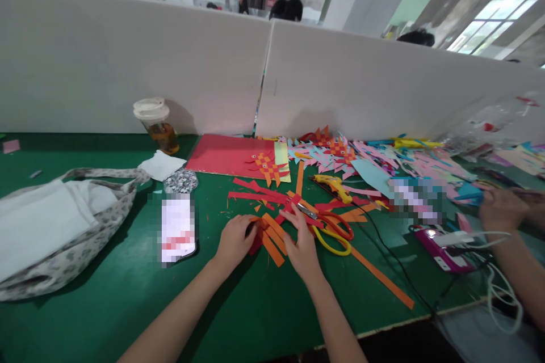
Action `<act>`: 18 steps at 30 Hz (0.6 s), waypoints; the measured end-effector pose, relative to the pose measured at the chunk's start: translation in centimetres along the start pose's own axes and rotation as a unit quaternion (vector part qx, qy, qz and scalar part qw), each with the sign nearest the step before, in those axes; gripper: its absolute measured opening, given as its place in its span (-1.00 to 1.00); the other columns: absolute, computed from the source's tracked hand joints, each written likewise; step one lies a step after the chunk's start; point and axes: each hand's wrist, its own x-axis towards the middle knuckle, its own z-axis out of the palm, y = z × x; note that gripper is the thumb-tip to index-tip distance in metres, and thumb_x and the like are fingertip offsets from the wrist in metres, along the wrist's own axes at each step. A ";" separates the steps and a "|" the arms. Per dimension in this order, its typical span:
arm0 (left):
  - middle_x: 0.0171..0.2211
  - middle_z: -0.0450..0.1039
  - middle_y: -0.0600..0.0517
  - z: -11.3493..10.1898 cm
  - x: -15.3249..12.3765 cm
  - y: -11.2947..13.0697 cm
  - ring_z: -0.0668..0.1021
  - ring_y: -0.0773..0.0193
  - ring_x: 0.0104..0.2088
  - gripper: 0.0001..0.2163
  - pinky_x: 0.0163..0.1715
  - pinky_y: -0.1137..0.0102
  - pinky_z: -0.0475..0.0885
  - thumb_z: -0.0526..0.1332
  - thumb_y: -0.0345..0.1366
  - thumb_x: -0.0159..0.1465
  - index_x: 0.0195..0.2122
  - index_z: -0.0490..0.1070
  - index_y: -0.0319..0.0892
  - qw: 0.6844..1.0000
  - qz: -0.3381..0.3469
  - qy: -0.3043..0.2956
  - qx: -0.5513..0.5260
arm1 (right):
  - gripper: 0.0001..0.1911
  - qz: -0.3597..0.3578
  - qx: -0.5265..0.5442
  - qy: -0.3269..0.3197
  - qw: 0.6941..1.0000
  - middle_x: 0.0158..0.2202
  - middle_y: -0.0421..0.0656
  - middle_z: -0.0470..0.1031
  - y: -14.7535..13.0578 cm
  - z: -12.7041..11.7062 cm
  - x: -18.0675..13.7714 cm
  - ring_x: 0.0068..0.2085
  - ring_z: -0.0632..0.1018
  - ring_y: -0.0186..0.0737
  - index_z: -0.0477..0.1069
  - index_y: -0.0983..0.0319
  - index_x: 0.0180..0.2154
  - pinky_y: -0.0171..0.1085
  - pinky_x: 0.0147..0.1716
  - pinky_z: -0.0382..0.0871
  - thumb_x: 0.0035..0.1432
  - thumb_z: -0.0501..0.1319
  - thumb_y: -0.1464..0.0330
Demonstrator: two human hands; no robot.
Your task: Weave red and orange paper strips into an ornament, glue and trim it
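Observation:
My left hand pinches a small bundle of red and orange paper strips over the green table, thumb and fingertips closed on its left end. Flat orange strips fan out from it towards my right hand. That hand has its fingers spread, with the thumb side at the orange strips and the fingertips by a red strip. Scissors with red and yellow handles lie just right of it, blades partly over loose strips. Behind my hands lie red strips and a woven red-and-orange paper fish.
A yellow glue gun trails a black cord. A purple power strip lies near a co-worker's hand. At left are a phone, a cloth bag and a drink cup. A partition stands behind paper scraps.

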 end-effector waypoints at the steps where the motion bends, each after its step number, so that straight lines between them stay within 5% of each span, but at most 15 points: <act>1: -0.26 0.50 0.01 0.0 0.0 0.0 0.48 0.22 -0.24 -0.80 -0.22 0.29 0.38 0.01 -0.33 0.26 -0.21 0.41 -0.13 1.000 -0.001 -0.001 0.000 | -0.39 -0.004 0.001 0.014 1.000 0.00 -0.10 0.39 0.0 0.1 -0.1 0.06 0.36 -0.19 -0.01 0.13 0.16 -0.09 0.02 0.23 0.06 0.01 0.48; 6: -0.26 0.50 0.02 0.1 0.0 0.0 0.48 0.21 -0.24 -0.80 -0.21 0.29 0.38 0.01 -0.29 0.27 -0.24 0.41 -0.13 1.000 -0.005 0.002 0.003 | -0.54 0.046 0.006 0.160 0.986 0.02 -0.03 0.35 1.0 0.1 0.3 0.04 0.37 -0.14 0.15 0.19 0.05 -0.09 0.01 0.24 0.06 0.07 0.37; 11: -0.28 0.50 0.02 0.0 0.0 0.0 0.49 0.22 -0.26 -0.81 -0.24 0.30 0.38 0.02 -0.30 0.26 -0.24 0.41 -0.13 1.000 -0.011 0.006 0.000 | -0.54 0.088 0.059 0.086 0.991 -0.12 -0.09 0.46 1.3 -0.2 0.5 -0.07 0.46 -0.16 0.13 0.16 0.09 -0.11 -0.06 0.30 0.12 0.03 0.32; 18: -0.30 0.51 0.02 -0.1 0.0 0.0 0.49 0.23 -0.28 -0.79 -0.24 0.32 0.37 0.00 -0.27 0.27 -0.24 0.42 -0.12 1.000 -0.005 0.007 -0.014 | -0.62 -0.065 -0.095 -0.041 0.992 -0.16 -0.18 0.51 0.0 -0.1 -1.1 -0.03 0.43 -0.20 0.28 0.15 -0.04 0.04 0.16 -0.03 0.10 -0.04 0.48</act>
